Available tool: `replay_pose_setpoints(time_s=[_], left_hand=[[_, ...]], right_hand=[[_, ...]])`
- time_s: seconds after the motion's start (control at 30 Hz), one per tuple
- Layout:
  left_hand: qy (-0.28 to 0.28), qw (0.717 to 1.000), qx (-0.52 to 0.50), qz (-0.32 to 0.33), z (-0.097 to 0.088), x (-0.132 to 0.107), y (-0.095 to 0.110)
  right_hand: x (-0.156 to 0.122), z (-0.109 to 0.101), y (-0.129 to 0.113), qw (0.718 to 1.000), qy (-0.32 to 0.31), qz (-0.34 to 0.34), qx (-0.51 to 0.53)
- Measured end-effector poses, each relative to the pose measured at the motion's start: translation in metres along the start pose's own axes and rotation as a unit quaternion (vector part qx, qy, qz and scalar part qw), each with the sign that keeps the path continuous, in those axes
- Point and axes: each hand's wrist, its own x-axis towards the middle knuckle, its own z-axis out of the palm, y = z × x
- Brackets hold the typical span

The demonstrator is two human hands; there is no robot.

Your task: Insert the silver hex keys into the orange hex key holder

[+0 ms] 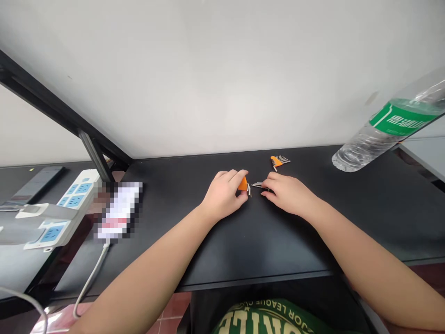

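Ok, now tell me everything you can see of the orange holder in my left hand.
The orange holder looks small and plastic, but your left hand hides most of it. Short, silvery metal ends stick out on its right side. Your fingers and thumb grip it above the black tabletop; I can't tell whether it touches the surface. Thin metal rods at your right hand are just to its right.

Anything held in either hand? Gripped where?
Left hand: orange holder, by its body, exact contact mostly hidden. Right hand: thin metal keys, by their right ends.
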Motion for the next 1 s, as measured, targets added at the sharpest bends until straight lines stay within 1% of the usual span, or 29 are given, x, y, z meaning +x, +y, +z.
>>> replay_pose_setpoints(time_s=[0.07, 0.17, 0.4, 0.63, 0.7, 0.77, 0.83, 0.93, 1.0], left_hand=[[-0.009, 1.000, -0.004, -0.007, 0.001, 0.000, -0.001], [-0.018, 1.000, -0.010, -0.008, 0.002, 0.000, -0.001], [-0.028, 0.999, -0.018, -0.020, 0.002, 0.000, -0.001], [-0.031, 0.999, -0.021, -0.018, 0.002, 0.001, -0.002], [-0.031, 0.999, -0.022, -0.016, 0.002, 0.001, -0.003], [-0.029, 0.999, -0.021, -0.013, 0.002, 0.002, -0.003], [-0.025, 0.999, -0.019, -0.012, 0.002, 0.002, -0.004], [-0.025, 0.999, -0.021, -0.010, 0.001, 0.002, -0.003], [-0.028, 0.999, -0.024, -0.006, 0.001, 0.002, -0.002]], right_hand=[[0.000, 0.001, -0.001, 0.999, -0.019, 0.002, -0.028], [0.001, 0.002, -0.006, 0.999, -0.030, 0.002, -0.037], [0.000, 0.000, -0.007, 0.999, -0.029, 0.019, -0.024], [-0.001, 0.002, -0.012, 0.997, -0.032, -0.001, -0.070], [-0.001, 0.001, -0.014, 0.997, -0.023, 0.005, -0.069], [-0.001, -0.001, -0.015, 0.999, -0.006, 0.017, -0.037], [-0.001, -0.003, -0.014, 0.999, 0.015, 0.021, 0.035], [0.000, -0.005, -0.013, 0.985, 0.039, 0.004, 0.171], [0.000, -0.004, -0.012, 0.972, 0.050, -0.002, 0.230]])
